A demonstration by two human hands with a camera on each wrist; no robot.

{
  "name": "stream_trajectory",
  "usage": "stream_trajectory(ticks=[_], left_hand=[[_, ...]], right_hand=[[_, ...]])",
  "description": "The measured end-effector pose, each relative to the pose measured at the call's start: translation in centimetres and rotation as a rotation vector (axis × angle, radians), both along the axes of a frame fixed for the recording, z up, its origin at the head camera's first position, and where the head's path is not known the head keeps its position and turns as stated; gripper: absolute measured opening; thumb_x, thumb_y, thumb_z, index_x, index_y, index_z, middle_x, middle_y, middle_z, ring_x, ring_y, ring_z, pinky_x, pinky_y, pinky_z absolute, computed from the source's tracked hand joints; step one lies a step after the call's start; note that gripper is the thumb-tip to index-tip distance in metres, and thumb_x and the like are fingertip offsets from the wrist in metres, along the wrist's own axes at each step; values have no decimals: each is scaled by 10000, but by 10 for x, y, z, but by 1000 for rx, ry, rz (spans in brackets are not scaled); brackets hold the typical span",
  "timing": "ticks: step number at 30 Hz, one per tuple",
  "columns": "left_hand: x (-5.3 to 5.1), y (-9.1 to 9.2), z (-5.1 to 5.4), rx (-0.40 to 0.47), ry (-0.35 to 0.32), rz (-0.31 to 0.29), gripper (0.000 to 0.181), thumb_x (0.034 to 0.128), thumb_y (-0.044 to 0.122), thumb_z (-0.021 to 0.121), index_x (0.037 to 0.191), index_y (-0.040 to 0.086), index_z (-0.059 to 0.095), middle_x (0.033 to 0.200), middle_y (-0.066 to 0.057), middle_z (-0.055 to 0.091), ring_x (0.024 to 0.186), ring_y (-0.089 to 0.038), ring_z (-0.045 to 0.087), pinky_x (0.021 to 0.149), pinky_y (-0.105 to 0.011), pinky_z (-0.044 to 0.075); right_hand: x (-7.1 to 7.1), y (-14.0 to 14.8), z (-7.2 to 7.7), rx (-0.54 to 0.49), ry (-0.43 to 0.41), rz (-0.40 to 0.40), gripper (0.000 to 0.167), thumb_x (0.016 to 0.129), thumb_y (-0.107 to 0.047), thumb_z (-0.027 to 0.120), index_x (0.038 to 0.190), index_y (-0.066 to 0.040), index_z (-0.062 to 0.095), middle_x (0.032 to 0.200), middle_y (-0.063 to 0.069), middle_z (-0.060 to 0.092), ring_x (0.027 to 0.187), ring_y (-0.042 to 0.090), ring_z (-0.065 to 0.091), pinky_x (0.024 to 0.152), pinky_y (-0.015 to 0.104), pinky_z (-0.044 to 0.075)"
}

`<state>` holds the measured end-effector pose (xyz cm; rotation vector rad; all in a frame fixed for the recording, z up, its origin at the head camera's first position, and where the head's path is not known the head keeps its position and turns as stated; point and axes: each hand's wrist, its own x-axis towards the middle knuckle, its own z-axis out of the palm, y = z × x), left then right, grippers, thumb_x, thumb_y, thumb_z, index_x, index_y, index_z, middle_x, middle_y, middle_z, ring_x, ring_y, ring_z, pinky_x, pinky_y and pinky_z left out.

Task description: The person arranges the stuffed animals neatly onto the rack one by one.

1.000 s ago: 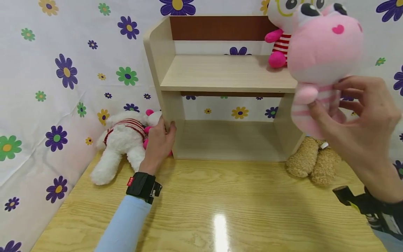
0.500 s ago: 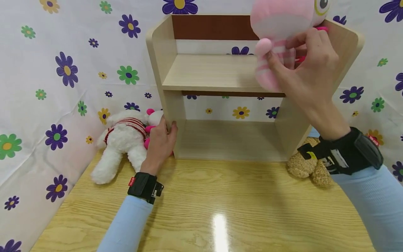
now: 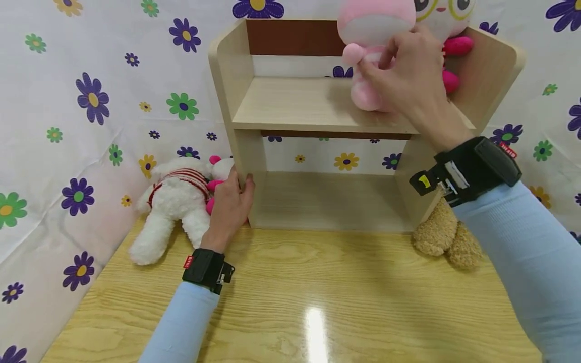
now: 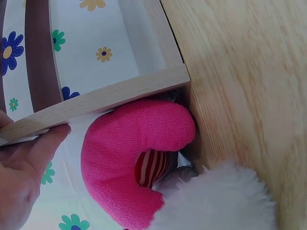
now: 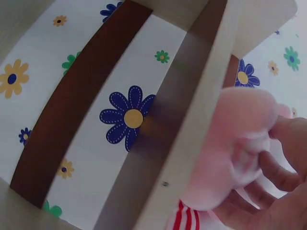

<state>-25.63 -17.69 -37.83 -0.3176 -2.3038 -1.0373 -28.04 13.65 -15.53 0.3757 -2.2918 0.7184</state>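
Trouble would likely come from balance: let go near the front of the shelf (image 3: 295, 101), the pink toy (image 3: 376, 25) could topple under its big head. The right hand (image 3: 415, 75) pinches its body, upright over the upper level, just left of the glasses toy (image 3: 447, 29); whether it rests there I cannot tell. Pushed rightward, it may shove that neighbour. The left hand (image 3: 229, 207) grips the shelf's left side; slackening might let everything shift.

Both arms (image 3: 504, 247) outstretched, right hand (image 3: 415, 75) higher in a pinch, left hand (image 3: 228, 206) lower.
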Motion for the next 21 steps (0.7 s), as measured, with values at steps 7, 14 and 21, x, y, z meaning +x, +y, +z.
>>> stream_trajectory(ticks=[7,14,21], left_hand=[[0,0,1,-13,8,11,349,1024,138,570,1289,-88,557,1106,-337,709,981,-440,734,850,-564,586],[3,0,0,18,-10,13,385,1020,126,567,1344,-81,537,1143,-340,699,995,-443,726,872,-581,574],[1,3,0,12,-13,4,392,1027,146,558,1349,-76,537,1134,-341,701,990,-437,729,851,-569,582]], right_hand=[[-16,-7,22,163,-166,-1,437,956,-394,622,1107,9,698,873,151,639,901,155,514,661,259,384],[-21,-28,37,185,-356,-70,525,980,-438,611,1308,-33,671,1118,165,700,1139,240,562,878,307,512],[-23,-38,42,219,-374,-88,447,1000,-302,544,1324,-6,633,1156,169,643,1155,263,528,884,321,430]])
